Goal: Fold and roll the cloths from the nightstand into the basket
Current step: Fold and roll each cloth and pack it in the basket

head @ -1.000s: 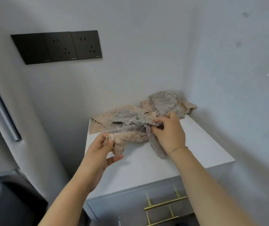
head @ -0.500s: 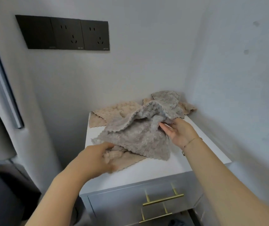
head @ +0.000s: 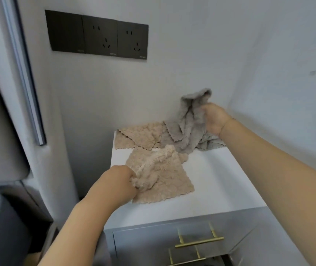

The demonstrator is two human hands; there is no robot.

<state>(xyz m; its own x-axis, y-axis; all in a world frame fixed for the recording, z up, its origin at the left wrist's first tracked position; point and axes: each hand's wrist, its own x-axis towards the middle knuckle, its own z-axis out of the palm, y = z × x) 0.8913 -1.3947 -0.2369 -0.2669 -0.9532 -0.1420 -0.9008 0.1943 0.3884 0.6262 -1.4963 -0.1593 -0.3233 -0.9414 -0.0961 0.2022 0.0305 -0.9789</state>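
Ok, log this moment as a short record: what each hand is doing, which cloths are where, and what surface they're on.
left hand: grips the front beige cloth, bunched at its left edge
right hand: holds the grey cloth lifted at the back
back beige cloth: lies flat by the wall
surface: white nightstand top
folding: none folded or rolled yet

right hand (head: 213, 120) lifted grey cloth (head: 189, 121) off beige cloth (head: 161, 175)

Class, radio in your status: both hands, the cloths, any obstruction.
Left hand grips beige cloth on nightstand. Right hand lifts grey cloth. Nothing folded. No obstruction.
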